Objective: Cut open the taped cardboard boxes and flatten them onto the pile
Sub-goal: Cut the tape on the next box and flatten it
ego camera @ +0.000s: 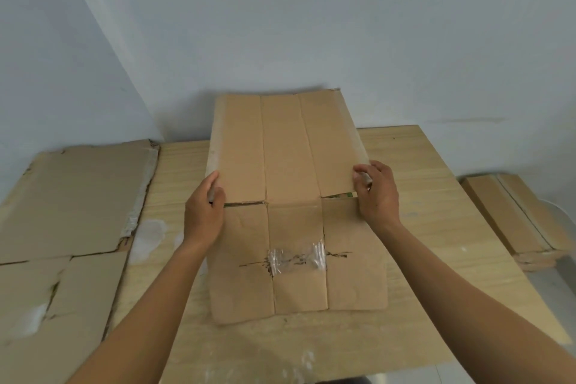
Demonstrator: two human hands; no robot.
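Head view: the flattened cardboard box lies mid-table, its long axis running from the person toward the wall, far end tilted up. The left hand grips its left edge and the right hand its right edge. On the pale wooden table, the pile of flat cardboard lies left; another folded box sits off to the right
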